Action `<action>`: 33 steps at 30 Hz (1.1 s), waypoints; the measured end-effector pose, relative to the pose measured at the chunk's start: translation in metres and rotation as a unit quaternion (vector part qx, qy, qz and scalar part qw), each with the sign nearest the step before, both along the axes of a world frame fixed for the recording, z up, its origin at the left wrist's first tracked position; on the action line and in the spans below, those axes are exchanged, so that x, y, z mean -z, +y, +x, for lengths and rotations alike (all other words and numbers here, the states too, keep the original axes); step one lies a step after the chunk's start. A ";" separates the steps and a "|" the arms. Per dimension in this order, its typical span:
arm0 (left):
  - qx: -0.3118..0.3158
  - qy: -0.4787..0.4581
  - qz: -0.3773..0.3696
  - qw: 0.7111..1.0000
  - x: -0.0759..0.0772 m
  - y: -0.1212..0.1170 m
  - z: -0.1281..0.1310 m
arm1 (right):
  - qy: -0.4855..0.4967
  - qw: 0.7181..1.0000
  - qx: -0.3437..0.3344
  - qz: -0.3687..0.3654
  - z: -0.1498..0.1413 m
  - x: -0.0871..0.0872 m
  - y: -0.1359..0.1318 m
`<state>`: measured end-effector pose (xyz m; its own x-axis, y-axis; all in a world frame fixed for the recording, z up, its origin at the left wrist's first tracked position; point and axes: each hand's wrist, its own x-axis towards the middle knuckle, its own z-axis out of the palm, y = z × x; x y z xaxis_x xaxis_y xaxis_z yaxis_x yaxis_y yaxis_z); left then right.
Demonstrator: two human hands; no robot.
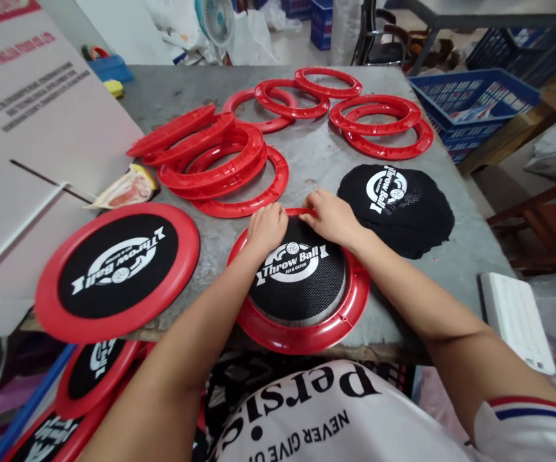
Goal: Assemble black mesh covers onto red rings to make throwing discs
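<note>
A red plastic ring (302,337) lies flat near the table's front edge. Across its opening rests a black mesh fabric disc (307,295) printed "Throw Ball"; a pale gap shows along its near edge. My left hand (267,230) is closed at the far rim, fingers curled on the fabric's edge. Beside it, my right hand (333,218) pinches the same far edge, its fingertips partly hidden. To the right is a loose pile of black fabric discs (417,212). On the left a finished-looking red disc (189,256) with a black centre overhangs the table edge.
Several red rings (278,186) lie stacked and overlapping farther back, with more red rings (381,115) at the back right. A large carton (27,147) stands at left. Blue crates (470,96) sit beyond the right edge; a white box-like object (516,321) lies at right.
</note>
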<state>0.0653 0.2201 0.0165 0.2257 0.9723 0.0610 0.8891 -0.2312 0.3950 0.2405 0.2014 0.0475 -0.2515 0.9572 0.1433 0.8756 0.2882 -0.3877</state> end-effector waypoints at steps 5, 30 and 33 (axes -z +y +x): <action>0.005 -0.028 -0.020 0.999 -0.003 0.008 0.000 | -0.085 0.931 -0.347 -0.071 0.003 -0.023 -0.061; 0.174 -0.069 0.089 0.978 0.005 -0.168 -0.029 | 0.084 0.953 -0.280 -0.081 0.008 0.017 -0.122; 0.183 -0.082 0.109 0.974 0.005 -0.171 -0.029 | 0.091 0.962 -0.252 -0.052 0.007 0.016 -0.134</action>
<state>0.0359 0.0488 0.0117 0.5238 0.7890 0.3211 0.6613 -0.6143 0.4306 0.2477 0.0671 0.0317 -0.6675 0.7316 0.1387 0.5492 0.6094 -0.5718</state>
